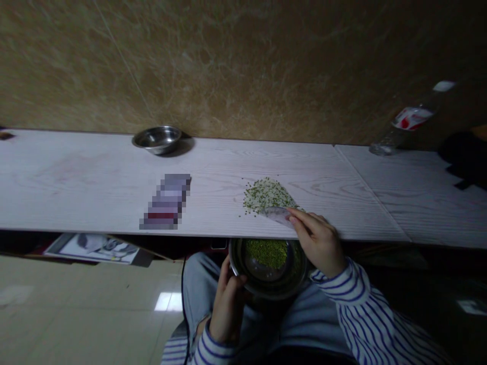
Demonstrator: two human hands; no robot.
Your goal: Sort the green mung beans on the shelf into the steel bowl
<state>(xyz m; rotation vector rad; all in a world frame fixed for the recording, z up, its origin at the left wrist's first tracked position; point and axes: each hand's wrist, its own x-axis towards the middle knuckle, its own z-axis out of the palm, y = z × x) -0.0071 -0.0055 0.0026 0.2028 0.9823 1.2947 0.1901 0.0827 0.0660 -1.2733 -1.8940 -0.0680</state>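
Note:
A loose pile of green mung beans and white grains (268, 195) lies on the pale wood-grain tabletop. My right hand (321, 241) pinches a thin, flat greyish piece (279, 214) at the pile's near edge; its material is unclear. Below the table's front edge, over my lap, a metal bowl (266, 293) holds green mung beans (268, 252) on its far side. The left rim of this bowl is gripped by my left hand (229, 301), thumb on the rim and other fingers partly hidden.
A small metal bowl (158, 139) stands by the wall. Left of the pile lies a pixelated flat object (166, 203). A clear bottle (411, 119) with a red-and-white label and a dark object (464, 159) are at the right. An open drawer (95, 248) sits under the table.

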